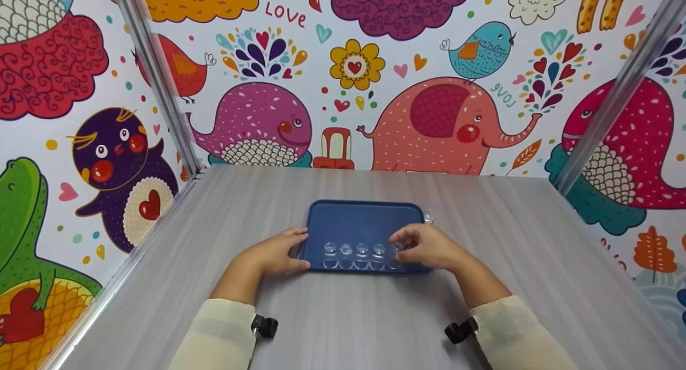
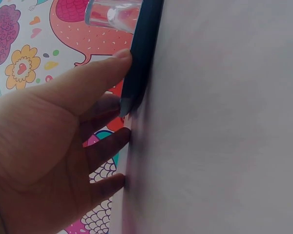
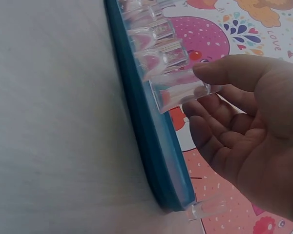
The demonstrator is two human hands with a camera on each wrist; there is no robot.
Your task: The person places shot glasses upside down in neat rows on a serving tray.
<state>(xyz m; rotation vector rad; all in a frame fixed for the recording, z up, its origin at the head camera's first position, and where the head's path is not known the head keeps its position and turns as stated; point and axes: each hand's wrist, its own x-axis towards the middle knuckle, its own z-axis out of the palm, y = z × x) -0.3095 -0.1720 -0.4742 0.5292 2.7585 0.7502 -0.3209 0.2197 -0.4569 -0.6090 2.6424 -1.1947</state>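
On the table lies a blue tray (image 1: 348, 220) with several small clear cups (image 1: 346, 256) in a row along its near edge. My right hand (image 1: 429, 246) is at the right end of this row. In the right wrist view its thumb and fingers pinch the end cup (image 3: 173, 92) by its upper part; the cup's base is at the tray surface. My left hand (image 1: 276, 254) rests against the tray's left edge, its fingers spread and the thumb touching the rim near the front corner. The left palm holds nothing.
Another small clear cup (image 1: 429, 216) stands off the tray, just beyond its right side, partly hidden by the right hand. The grey table (image 1: 257, 198) extends around the tray. Cartoon-printed walls (image 1: 353, 107) with metal corner posts (image 1: 161, 80) enclose it.
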